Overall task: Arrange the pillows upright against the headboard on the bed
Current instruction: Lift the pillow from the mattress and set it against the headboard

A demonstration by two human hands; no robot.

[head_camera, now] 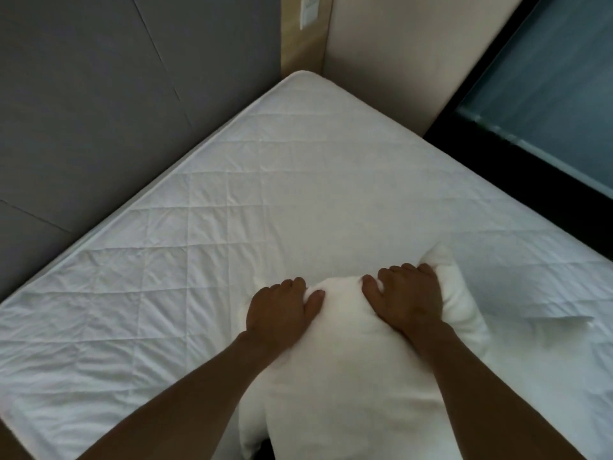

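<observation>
A white pillow [345,353] is held in front of me over the near part of the bed [265,180], its far edge bunched between my hands. My left hand [282,310] grips the pillow's far left part, fingers curled into the fabric. My right hand [408,297] clamps the far right part, near a puffed-out corner. The grey padded headboard [99,104] runs along the bed's left side, away from the pillow. The pillow's near end drops out of view at the bottom.
The white quilted mattress cover fills the middle. A beige wall panel [414,44] meets the bed's far corner, with a wooden strip and a white switch plate [310,11]. A dark-framed window [547,104] lies to the right. A creased fold of white fabric [557,318] lies right of the pillow.
</observation>
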